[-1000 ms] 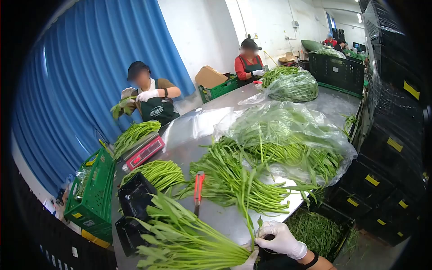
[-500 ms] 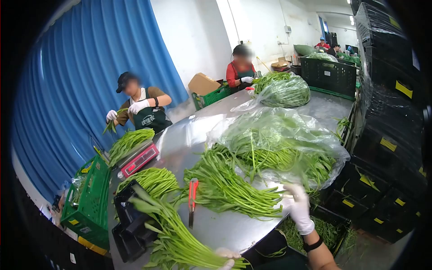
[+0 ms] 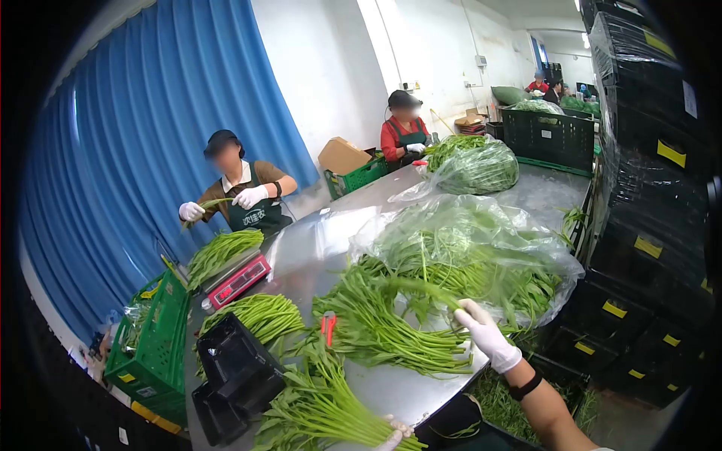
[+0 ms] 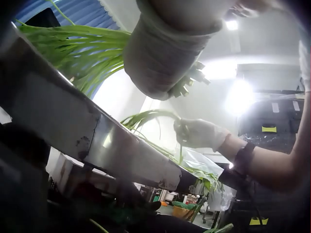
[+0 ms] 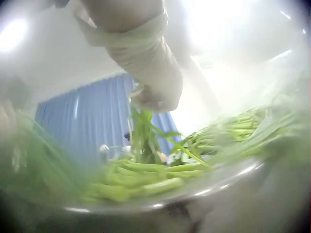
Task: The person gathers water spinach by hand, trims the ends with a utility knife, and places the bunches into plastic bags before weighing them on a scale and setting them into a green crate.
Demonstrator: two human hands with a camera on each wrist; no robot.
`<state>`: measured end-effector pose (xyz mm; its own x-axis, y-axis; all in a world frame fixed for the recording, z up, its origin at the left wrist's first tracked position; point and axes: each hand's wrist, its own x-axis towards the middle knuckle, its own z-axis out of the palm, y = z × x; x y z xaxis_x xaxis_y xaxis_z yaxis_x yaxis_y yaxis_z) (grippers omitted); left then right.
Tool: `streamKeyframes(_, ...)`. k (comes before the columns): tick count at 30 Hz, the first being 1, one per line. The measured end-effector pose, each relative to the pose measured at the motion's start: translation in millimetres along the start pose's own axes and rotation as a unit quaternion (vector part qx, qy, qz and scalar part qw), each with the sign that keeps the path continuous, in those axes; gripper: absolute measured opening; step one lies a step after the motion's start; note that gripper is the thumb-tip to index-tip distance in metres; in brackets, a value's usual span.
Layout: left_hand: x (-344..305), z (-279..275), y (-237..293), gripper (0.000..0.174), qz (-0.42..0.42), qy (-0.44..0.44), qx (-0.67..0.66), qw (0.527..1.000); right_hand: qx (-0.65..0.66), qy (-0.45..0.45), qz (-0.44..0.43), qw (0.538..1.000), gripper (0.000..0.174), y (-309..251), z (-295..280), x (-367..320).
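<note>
At the near edge of the table, my gloved left hand (image 3: 395, 434) grips a bunch of water spinach (image 3: 331, 402) by its stems, leaves spreading away to the left. The left wrist view shows the fingers wrapped round the bunch, cut ends (image 4: 187, 85) poking out past them. My gloved right hand (image 3: 485, 334) pinches a leafy stalk (image 5: 141, 131), which droops below the fingers in the right wrist view. That hand is above the cut ends of a loose water spinach pile (image 3: 398, 323) on the steel table.
A red utility knife (image 3: 329, 328) lies against the pile. Black trays (image 3: 241, 368) stand on the left, beside another stem heap (image 3: 259, 319) and a red scale (image 3: 239, 282). Behind is a plastic bag (image 3: 481, 233) of greens. Black crates (image 3: 639, 248) stack up at right; two people work across the table.
My right hand has left the bunch at my left hand, reached right to the pile, and now holds a leafy stalk there. The left hand still grips its bunch near the table edge.
</note>
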<state>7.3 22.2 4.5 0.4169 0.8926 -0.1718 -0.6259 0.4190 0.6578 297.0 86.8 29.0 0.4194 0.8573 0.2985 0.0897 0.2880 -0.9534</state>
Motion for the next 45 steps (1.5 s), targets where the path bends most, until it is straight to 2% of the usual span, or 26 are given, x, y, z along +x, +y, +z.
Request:
streamKeyframes(2,3.2,0.1,-4.6,0.033,-0.011,0.011,-0.004,1.0,0.0,0.029,0.012,1.0,0.028,-10.1,7.2,-12.3)
streamKeyframes(4,6.1,5.5,-5.7,0.026,-0.029,0.051,0.041,0.997,-0.269,-0.027,-0.037,0.962,0.033,8.6,14.7,-28.1)
streamKeyframes(5,6.3,6.4,-6.7,0.02,-0.043,0.053,0.046,0.997,-0.362,-0.067,-0.109,0.923,0.038,19.4,14.5,-32.8)
streamKeyframes(6,4.6,7.8,-6.5,0.02,-0.045,0.056,0.049,0.996,-0.421,-0.086,-0.059,0.901,0.039,12.2,18.7,-37.2)
streamKeyframes(9,6.1,11.6,-6.8,0.018,-0.031,0.066,0.044,0.996,-0.356,-0.023,-0.123,0.926,0.032,15.9,20.4,-38.4)
streamKeyframes(10,5.9,10.2,-8.0,0.016,-0.026,0.081,0.049,0.995,-0.178,-0.025,-0.019,0.984,0.026,8.0,18.5,-40.9)
streamKeyframes(11,5.8,9.2,-8.5,0.015,-0.021,0.094,0.054,0.994,0.009,-0.025,0.086,0.996,0.022,-0.4,17.9,-45.6)
streamKeyframes(14,6.3,18.2,-7.1,0.014,-0.028,0.098,0.069,0.992,0.112,0.01,0.095,0.989,0.017,-28.9,35.2,-74.7)
streamKeyframes(18,15.0,1.3,-28.1,0.014,-0.016,0.133,0.077,0.988,0.134,0.019,0.076,0.988,0.028,-20.0,54.7,-116.4)
streamKeyframes(20,15.2,7.5,-30.0,0.02,-0.008,0.137,0.085,0.987,0.185,0.011,0.107,0.977,0.035,-14.4,66.1,-132.2)
streamKeyframes(22,10.3,12.8,-31.5,0.026,-0.002,0.119,0.081,0.99,0.205,0.007,0.097,0.974,0.036,-8.2,82.8,-142.3)
streamKeyframes(23,11.3,5.4,-36.4,0.029,-0.001,0.094,0.053,0.994,0.175,-0.001,0.156,0.972,0.035,-6.6,83.9,-149.7)
streamKeyframes(24,13.1,-5.3,-41.3,0.033,0.0,0.068,0.024,0.997,0.178,-0.003,0.158,0.971,0.035,-2.2,88.5,-152.4)
streamKeyframes(26,17.3,-33.7,-51.9,0.039,0.012,0.035,0.076,0.996,0.015,-0.014,-0.007,1.0,0.035,7.1,97.3,-152.4)
streamKeyframes(28,18.8,-27.9,-50.0,0.042,0.01,0.016,0.085,0.996,-0.012,-0.033,-0.015,0.999,0.037,0.3,95.8,-146.9)
streamKeyframes(29,19.8,-21.2,-51.8,0.04,0.032,0.044,0.086,0.995,-0.17,-0.042,-0.08,0.981,0.038,-9.6,91.2,-142.0)
streamKeyframes(30,20.2,-17.0,-50.4,0.04,0.032,0.043,0.085,0.995,-0.323,-0.049,-0.143,0.934,0.039,-15.3,86.9,-138.2)
streamKeyframes(31,19.4,-14.9,-50.0,0.039,0.031,0.063,0.062,0.996,-0.351,-0.049,-0.146,0.924,0.043,-13.8,83.9,-136.6)
streamKeyframes(33,20.7,-14.4,-50.6,0.038,0.029,0.084,0.037,0.995,-0.316,-0.031,-0.127,0.94,0.045,-19.0,81.9,-135.3)
streamKeyframes(35,25.9,-15.5,-51.7,0.059,0.031,0.045,0.084,0.995,-0.237,0.009,-0.103,0.966,0.053,-21.1,80.9,-133.6)
streamKeyframes(36,26.7,-15.0,-51.6,0.059,0.031,0.045,0.084,0.995,-0.238,0.009,-0.103,0.966,0.053,-25.0,77.6,-132.2)
streamKeyframes(39,27.4,-12.9,-53.1,0.058,0.051,0.05,0.111,0.991,-0.376,-0.078,-0.211,0.899,0.056,-49.1,64.8,-118.5)
streamKeyframes(40,26.8,-11.9,-54.0,0.058,0.056,0.05,0.122,0.99,-0.377,-0.076,-0.209,0.899,0.056,-53.7,64.7,-111.2)
streamKeyframes(42,26.0,-10.2,-55.0,0.058,0.065,0.049,0.145,0.986,-0.404,-0.191,-0.223,0.866,0.049,-58.3,66.2,-98.5)
streamKeyframes(43,25.9,-9.3,-55.2,0.057,0.071,0.049,0.157,0.984,-0.393,-0.199,-0.214,0.872,0.036,-56.5,66.1,-93.6)
streamKeyframes(45,27.6,-7.1,-54.8,0.057,0.086,0.048,0.178,0.979,-0.392,-0.188,-0.223,0.872,0.031,-46.6,64.0,-92.5)
